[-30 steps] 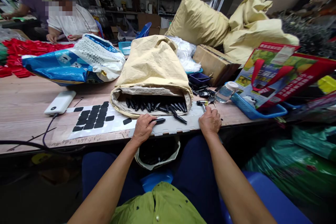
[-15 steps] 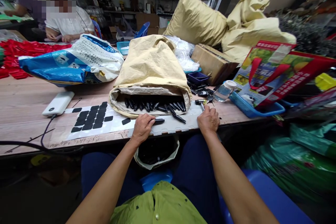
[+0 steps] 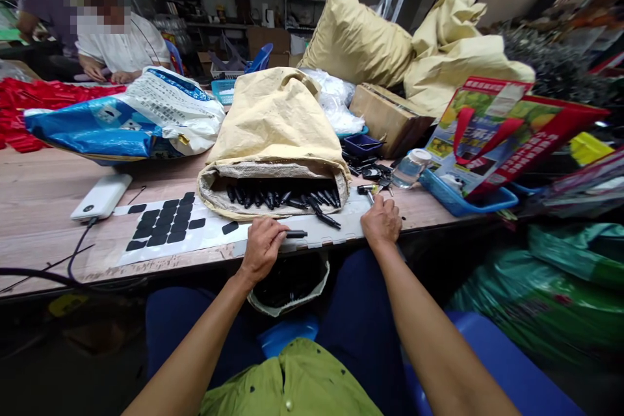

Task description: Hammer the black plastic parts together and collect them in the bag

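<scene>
My left hand (image 3: pixel 264 246) pinches a slim black pen-shaped tube (image 3: pixel 296 234), which points right above a grey strip (image 3: pixel 316 240) at the table's front edge. My right hand (image 3: pixel 381 221) is closed around what looks like a small hammer (image 3: pixel 370 196); its metal shank and dark-and-yellow head show beyond the fingers. Between and behind the hands lies a cream cloth sack (image 3: pixel 277 117), its mouth facing me, with many similar black tubes (image 3: pixel 268 197) inside. One loose tube (image 3: pixel 329 220) sticks out onto the strip.
Left of the sack are a sheet of black stickers (image 3: pixel 166 221), a white power bank (image 3: pixel 101 197) and a blue-white bag (image 3: pixel 131 117). To the right stand a clear jar (image 3: pixel 411 169) and a blue basket (image 3: pixel 453 198). An open bag (image 3: pixel 292 292) hangs below the edge. Two people sit at far left.
The whole view has shifted slightly. My left hand has turned a little, and the tube in it sits slightly lower and points level. My right hand keeps its hold on the hammer.
</scene>
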Action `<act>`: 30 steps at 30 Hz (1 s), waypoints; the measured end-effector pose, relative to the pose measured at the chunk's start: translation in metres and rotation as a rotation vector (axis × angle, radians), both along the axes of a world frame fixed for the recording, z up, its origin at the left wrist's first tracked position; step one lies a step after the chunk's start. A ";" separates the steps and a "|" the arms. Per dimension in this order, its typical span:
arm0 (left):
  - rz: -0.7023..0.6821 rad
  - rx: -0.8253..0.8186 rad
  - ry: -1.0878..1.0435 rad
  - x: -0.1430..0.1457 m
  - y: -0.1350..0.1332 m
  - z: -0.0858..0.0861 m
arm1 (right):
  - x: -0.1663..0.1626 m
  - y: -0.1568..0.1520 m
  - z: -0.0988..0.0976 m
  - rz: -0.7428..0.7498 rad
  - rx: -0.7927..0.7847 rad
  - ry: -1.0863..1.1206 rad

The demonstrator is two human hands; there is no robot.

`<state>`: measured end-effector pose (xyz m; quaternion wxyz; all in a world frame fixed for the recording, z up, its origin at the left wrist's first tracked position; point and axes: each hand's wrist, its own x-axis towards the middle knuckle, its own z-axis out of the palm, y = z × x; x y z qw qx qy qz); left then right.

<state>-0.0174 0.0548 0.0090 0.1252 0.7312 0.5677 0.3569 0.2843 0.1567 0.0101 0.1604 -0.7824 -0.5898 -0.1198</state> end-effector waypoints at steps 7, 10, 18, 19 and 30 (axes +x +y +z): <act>-0.284 -0.028 0.146 0.014 -0.076 -0.031 | 0.000 0.000 0.000 0.004 -0.020 0.002; -0.253 -0.104 0.207 0.014 -0.084 -0.047 | 0.000 -0.001 0.001 0.008 -0.018 0.005; -0.271 0.005 0.086 0.042 -0.031 -0.005 | -0.001 -0.001 0.001 0.013 -0.010 0.021; -0.228 0.030 0.100 0.047 -0.018 0.001 | -0.001 -0.002 0.001 0.016 -0.015 0.023; -0.157 0.007 0.428 0.073 0.083 0.020 | 0.000 -0.001 0.000 0.037 -0.012 0.033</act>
